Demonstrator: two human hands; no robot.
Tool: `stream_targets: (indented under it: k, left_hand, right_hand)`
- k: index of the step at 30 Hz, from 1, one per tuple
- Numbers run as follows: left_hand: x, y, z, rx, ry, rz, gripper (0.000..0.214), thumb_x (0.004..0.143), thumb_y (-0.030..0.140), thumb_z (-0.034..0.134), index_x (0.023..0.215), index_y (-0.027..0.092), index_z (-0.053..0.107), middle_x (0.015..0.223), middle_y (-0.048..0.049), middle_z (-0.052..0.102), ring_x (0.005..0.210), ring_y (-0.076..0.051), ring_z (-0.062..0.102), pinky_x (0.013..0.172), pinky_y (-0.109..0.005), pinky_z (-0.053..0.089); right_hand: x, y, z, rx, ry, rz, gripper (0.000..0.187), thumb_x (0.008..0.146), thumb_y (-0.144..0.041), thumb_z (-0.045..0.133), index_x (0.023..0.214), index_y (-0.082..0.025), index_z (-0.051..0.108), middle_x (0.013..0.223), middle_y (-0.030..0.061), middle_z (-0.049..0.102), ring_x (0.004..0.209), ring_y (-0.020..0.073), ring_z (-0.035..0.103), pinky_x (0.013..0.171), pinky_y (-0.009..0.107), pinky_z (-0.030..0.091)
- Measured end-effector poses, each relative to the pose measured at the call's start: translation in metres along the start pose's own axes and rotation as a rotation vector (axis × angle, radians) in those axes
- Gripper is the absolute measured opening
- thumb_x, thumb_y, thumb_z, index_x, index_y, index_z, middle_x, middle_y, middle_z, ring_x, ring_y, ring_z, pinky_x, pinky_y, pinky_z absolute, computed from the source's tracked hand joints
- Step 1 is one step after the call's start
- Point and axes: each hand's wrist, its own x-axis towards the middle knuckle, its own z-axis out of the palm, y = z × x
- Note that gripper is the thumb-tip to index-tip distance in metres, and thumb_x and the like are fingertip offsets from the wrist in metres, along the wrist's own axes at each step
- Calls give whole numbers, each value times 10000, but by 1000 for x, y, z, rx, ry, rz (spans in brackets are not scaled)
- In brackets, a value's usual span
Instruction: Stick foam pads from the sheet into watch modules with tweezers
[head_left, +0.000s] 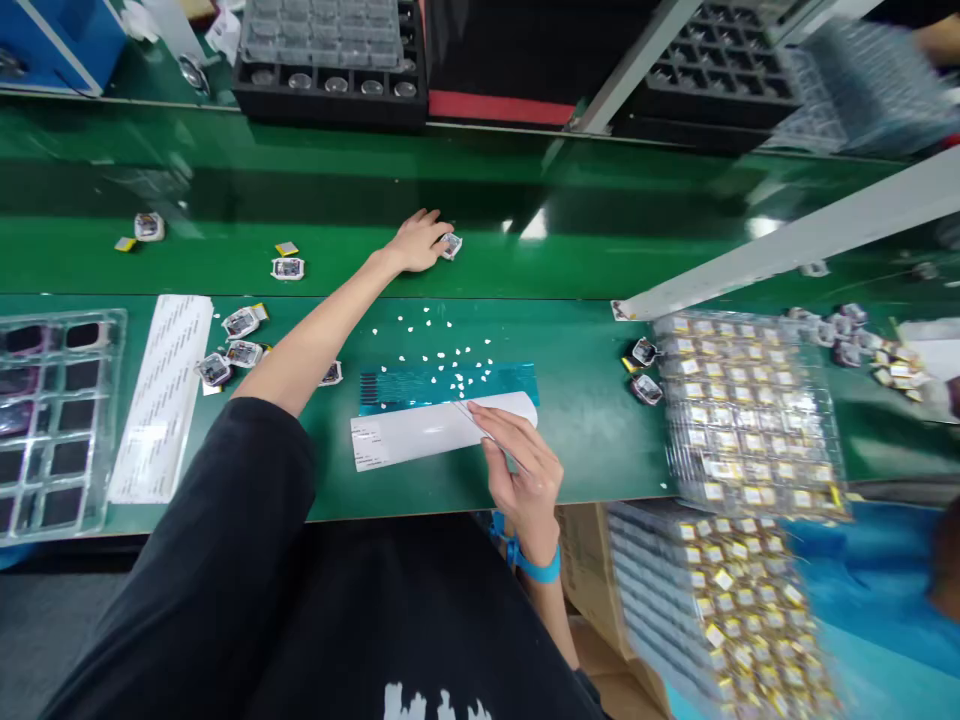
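Note:
My left hand (418,243) reaches across to the far part of the green bench. Its fingers are closed at the edge of a small white watch case (451,246) with electronics inside. Low over the near bench, my right hand (529,465) holds thin metal tweezers (480,424), their tips pointing up and left. Under the tips lies a white backing sheet (427,432), partly curled. Behind it is a shiny blue film strip (405,385). Many tiny white pieces (441,354) are scattered on the film and the bench just beyond.
At left are a clear tray (56,430) of dark parts, a printed white sheet (161,400) and several watch cases (241,322). A white post (780,238) slants across the right side. Filled clear trays (750,410) stand there, near a person in blue (870,580).

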Motion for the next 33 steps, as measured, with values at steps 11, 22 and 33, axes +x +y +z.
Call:
stream_targets:
  k: [11,22,33]
  left_hand:
    - [-146,79,-3,-710,248,-131,273,834,343,888,910,224,654,741,-23,739,655,-213,737,716,-353,611]
    - [-319,136,-14,-783,267,-397,305,845,383,912,1109,244,850,823,-54,807,679,-196,770,604,-271,638]
    - [-340,154,-16,-691,329,-438,194,955,266,750,1107,148,775,913,-53,838,638,-194,814,617,-232,683]
  right_hand:
    - [12,11,13,-78,211,175,331,1127,-197,413,1201,-208,735,810,13,745,687,146,705,654,275,592]
    - [49,-14,66,91,-112,65,101,1079,-225,640,1004,-188,696,912,17,810,651,112,675,657,248,562]
    - [41,-30,65,113,-144,-22,134,1012,-88,697,1104,-179,735,997,41,811,844,141,777,729,249,653]
